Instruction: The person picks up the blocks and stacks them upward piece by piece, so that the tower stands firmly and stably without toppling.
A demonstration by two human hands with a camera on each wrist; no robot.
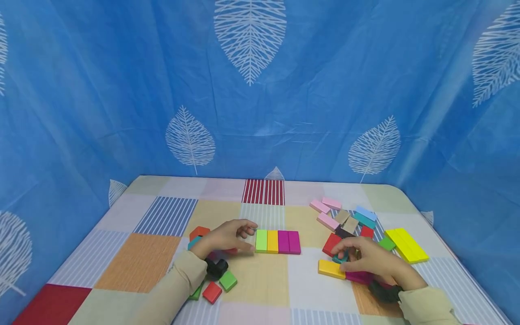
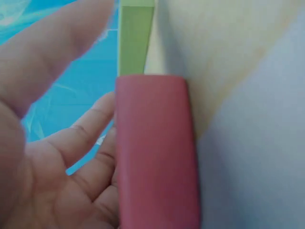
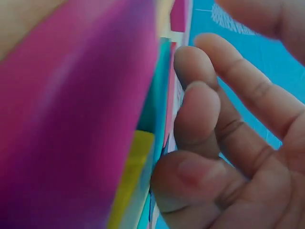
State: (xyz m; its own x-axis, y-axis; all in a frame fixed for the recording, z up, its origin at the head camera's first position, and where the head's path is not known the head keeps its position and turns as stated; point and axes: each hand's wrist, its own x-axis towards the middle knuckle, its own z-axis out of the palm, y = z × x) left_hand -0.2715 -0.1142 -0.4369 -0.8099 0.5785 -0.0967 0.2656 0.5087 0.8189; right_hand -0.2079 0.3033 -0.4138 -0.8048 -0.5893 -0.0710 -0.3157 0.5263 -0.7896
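Four-coloured flat blocks aside, a tight row starts with a light green block [image 1: 261, 241], then a yellow-orange block [image 1: 272, 242] and two purple blocks [image 1: 283, 242]. My left hand [image 1: 232, 235] is at the row's left end, fingers spread apart and nothing held. A red block [image 2: 155, 152] lies beside its palm in the left wrist view. Over the right pile hovers my right hand [image 1: 367, 256], its fingers loosely bent. Its thumb is near the right end of another yellow-orange block [image 1: 331, 269]; contact is unclear. A purple block [image 1: 359, 277] lies partly under that hand.
Left of the row, red and green blocks [image 1: 228, 280] lie around the left wrist. Pink blocks [image 1: 327, 221], tan blocks [image 1: 350, 225], blue blocks [image 1: 365, 213] and a bright yellow pair [image 1: 406, 245] are scattered at right. A blue curtain [image 1: 260, 113] stands behind the patchwork-covered table [image 1: 134, 257].
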